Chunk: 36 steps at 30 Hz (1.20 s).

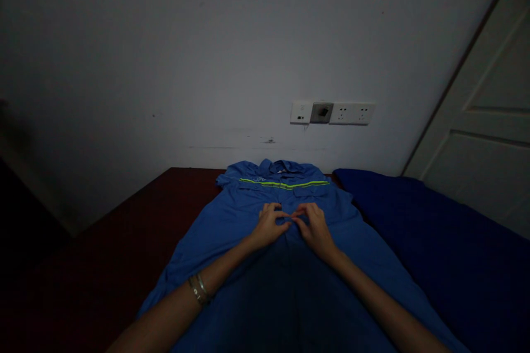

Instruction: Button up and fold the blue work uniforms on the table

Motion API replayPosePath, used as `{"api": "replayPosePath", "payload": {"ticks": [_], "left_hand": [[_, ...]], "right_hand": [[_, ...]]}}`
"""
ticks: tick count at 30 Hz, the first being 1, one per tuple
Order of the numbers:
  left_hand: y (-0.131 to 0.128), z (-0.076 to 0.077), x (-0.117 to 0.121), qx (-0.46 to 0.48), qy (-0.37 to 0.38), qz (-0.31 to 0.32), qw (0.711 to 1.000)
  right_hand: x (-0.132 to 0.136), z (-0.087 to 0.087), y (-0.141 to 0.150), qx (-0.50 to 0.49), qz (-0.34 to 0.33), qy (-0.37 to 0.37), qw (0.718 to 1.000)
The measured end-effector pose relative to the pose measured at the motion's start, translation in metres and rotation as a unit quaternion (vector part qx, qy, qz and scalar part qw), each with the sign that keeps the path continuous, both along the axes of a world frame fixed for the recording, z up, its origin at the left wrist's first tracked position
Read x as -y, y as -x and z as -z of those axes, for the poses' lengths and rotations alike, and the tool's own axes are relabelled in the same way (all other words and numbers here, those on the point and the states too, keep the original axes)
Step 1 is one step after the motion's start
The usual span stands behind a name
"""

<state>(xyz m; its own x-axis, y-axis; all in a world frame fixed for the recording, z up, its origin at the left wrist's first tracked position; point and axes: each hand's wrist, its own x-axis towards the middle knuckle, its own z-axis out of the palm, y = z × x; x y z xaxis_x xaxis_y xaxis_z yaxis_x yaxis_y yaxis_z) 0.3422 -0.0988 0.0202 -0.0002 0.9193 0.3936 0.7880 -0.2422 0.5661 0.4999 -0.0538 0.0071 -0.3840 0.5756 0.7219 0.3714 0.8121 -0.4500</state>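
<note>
The blue coverall (244, 226) is pinched mid-front by the left hand (269, 226) and right hand (314, 230); its chest lettering (259, 179) is too dim to read.

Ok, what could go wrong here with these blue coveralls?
The bracelets on the left hand's wrist could snag the blue coveralls. The dim light hides the cloth under the forearms, so a wrinkle could go unnoticed. The coveralls' edge also lies against dark blue bedding, which may be hard to tell apart.

1 head-worn camera, looking forward and down, close above the blue coverall (265, 198)
</note>
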Motion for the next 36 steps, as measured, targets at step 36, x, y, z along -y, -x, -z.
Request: {"api": "replayPosePath", "payload": {"ticks": [36], "left_hand": [[-0.004, 0.011, 0.010, -0.140, -0.109, 0.001, 0.984]], "right_hand": [[0.011, -0.013, -0.009, 0.183, 0.042, -0.244, 0.951]]}}
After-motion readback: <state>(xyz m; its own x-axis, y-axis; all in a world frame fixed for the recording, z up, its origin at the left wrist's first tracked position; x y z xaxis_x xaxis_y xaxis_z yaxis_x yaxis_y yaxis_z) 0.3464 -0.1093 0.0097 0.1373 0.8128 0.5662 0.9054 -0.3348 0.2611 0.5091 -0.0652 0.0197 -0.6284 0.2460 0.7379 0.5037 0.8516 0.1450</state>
